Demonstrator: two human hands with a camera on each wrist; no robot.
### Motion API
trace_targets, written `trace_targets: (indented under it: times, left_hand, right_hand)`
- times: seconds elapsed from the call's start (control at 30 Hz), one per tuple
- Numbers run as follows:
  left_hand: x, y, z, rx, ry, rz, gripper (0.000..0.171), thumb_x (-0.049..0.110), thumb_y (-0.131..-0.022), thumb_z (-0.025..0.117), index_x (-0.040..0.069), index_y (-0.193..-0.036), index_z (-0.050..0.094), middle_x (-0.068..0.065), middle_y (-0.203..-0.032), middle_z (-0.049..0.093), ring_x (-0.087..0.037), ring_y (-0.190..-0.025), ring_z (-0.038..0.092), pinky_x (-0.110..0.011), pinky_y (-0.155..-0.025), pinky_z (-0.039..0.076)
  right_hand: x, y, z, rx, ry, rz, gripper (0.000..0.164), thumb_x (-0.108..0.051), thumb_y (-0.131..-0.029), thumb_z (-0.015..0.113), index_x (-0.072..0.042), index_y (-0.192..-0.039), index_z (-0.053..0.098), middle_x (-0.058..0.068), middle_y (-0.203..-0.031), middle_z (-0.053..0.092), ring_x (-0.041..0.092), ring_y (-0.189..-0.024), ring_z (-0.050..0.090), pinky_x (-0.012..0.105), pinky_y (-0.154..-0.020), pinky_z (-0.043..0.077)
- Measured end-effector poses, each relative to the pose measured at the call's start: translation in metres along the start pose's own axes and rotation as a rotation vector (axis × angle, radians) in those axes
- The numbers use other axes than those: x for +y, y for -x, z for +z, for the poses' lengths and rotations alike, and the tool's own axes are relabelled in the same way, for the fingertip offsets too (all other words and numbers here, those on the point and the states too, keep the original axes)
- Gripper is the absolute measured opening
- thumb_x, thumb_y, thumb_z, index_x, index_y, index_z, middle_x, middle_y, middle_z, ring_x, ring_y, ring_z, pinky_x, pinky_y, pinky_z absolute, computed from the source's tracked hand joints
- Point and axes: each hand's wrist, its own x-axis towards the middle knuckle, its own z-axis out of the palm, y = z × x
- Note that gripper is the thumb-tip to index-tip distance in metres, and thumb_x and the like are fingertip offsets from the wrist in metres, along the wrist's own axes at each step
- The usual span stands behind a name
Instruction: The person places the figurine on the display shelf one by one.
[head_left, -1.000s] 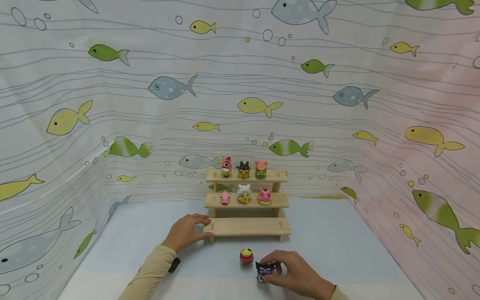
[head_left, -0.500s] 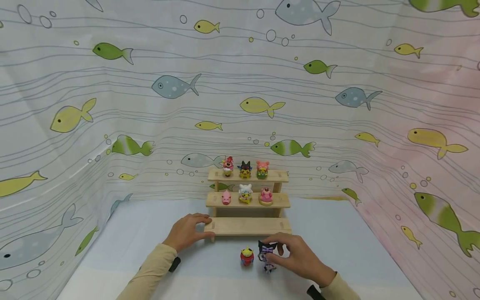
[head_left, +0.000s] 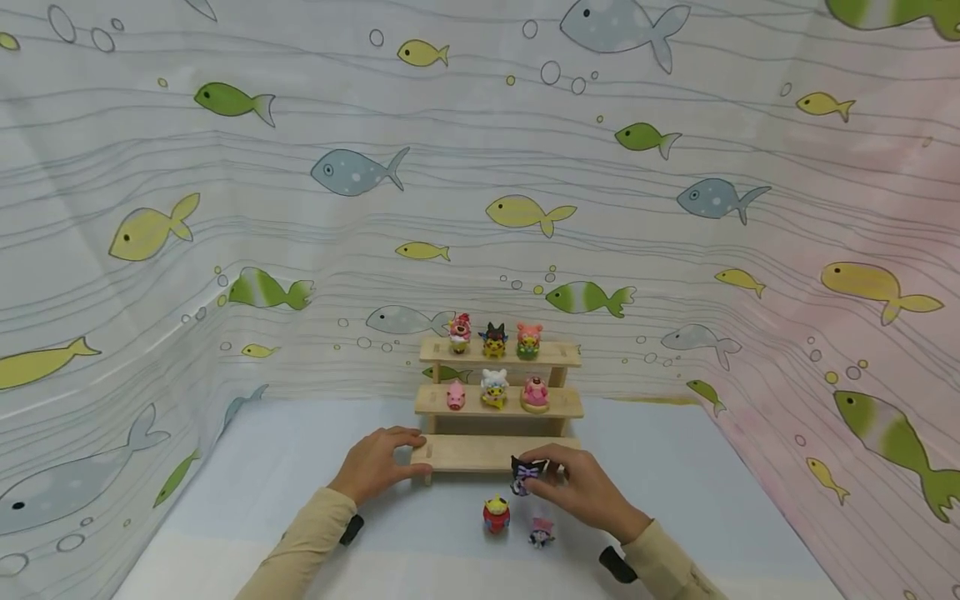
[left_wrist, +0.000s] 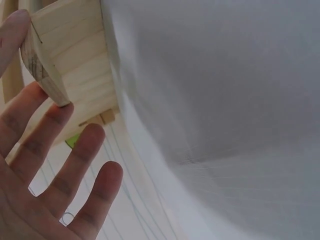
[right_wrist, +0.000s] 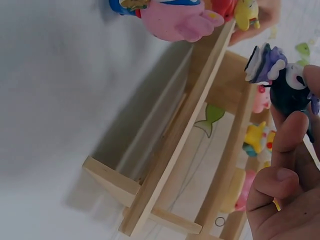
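Note:
My right hand (head_left: 588, 487) pinches a small figurine with a black hood and purple bow (head_left: 527, 473) between thumb and fingers. It is held just in front of the right part of the lowest step of a wooden three-tier display shelf (head_left: 472, 452). The right wrist view shows the figurine (right_wrist: 290, 90) raised off the table, near the step's edge. My left hand (head_left: 381, 462) holds the left end of that step, thumb and fingertips on the board (left_wrist: 47, 75). A red figurine with a yellow head (head_left: 496, 517) and a pink-and-purple figurine (head_left: 541, 532) stand on the table.
Three figurines, one a pink bear-like one (head_left: 528, 340), line the top tier. The middle tier bears a pink pig (head_left: 455, 395), a white-hooded yellow figure (head_left: 493, 389) and a pink bear (head_left: 535, 393). Fish-patterned cloth (head_left: 480, 167) rises behind the white table (head_left: 300, 467).
My right hand has lifted the black-hooded figurine and carried it forward toward the lowest step, uncovering the pink-and-purple figurine behind it. My left hand keeps its place on the shelf.

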Motion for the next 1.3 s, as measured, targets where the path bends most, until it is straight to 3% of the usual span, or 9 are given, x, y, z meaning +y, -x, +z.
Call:
trace_targets:
  times: [0.67, 1.0, 1.3]
  left_hand:
    - [0.003, -0.003, -0.003, -0.013, 0.004, -0.017, 0.052, 0.057, -0.075, 0.084, 0.021, -0.113, 0.079, 0.001, -0.127, 0.070, -0.027, -0.118, 0.065, -0.049, -0.096, 0.053]
    - [0.000, -0.003, 0.000, -0.020, -0.001, -0.021, 0.054, 0.059, -0.076, 0.082, 0.023, -0.115, 0.078, 0.002, -0.129, 0.069, -0.026, -0.119, 0.064, -0.049, -0.097, 0.052]
    - [0.000, -0.004, 0.002, -0.021, 0.012, -0.023, 0.056, 0.061, -0.077, 0.080, 0.023, -0.117, 0.077, 0.003, -0.128, 0.069, -0.024, -0.120, 0.063, -0.048, -0.098, 0.052]
  right_hand:
    - [0.002, -0.057, 0.025, -0.063, -0.018, -0.045, 0.030, -0.030, -0.094, 0.076, -0.029, -0.124, 0.071, -0.014, -0.109, 0.070, 0.007, -0.078, 0.062, 0.024, -0.062, 0.051]
    - [0.000, -0.083, 0.036, -0.105, -0.081, -0.049, 0.030, -0.029, -0.095, 0.075, -0.027, -0.125, 0.071, -0.013, -0.113, 0.069, 0.010, -0.079, 0.061, 0.024, -0.063, 0.051]
    - [0.002, -0.103, 0.055, -0.160, -0.090, -0.011, 0.029, -0.029, -0.094, 0.076, -0.025, -0.122, 0.073, -0.013, -0.107, 0.069, 0.006, -0.072, 0.060, 0.021, -0.056, 0.048]
